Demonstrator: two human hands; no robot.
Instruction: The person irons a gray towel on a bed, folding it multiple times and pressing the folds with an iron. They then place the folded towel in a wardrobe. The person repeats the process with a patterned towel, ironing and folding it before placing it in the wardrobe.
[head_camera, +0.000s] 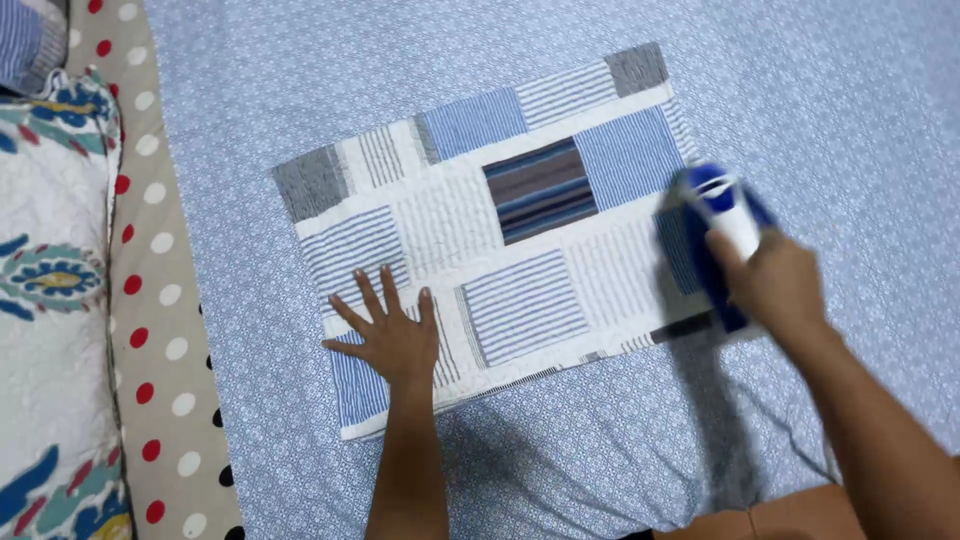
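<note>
The left hand lies flat, palm down, fingers spread and forearm straight, while the right hand is curled in a fist-like grip.

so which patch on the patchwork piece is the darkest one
The dark navy, grey and blue striped patch near the middle of the patchwork cloth. The rest are pale blue or white stripes, with plain grey corner patches.

Even, soft indoor light fills the view, fairly bright and without glare. Soft shadows of both forearms fall on the blue sheet just below the patchwork cloth. At that cloth's right edge the iron is smeared by motion blur; the cloth itself is sharp.
</note>
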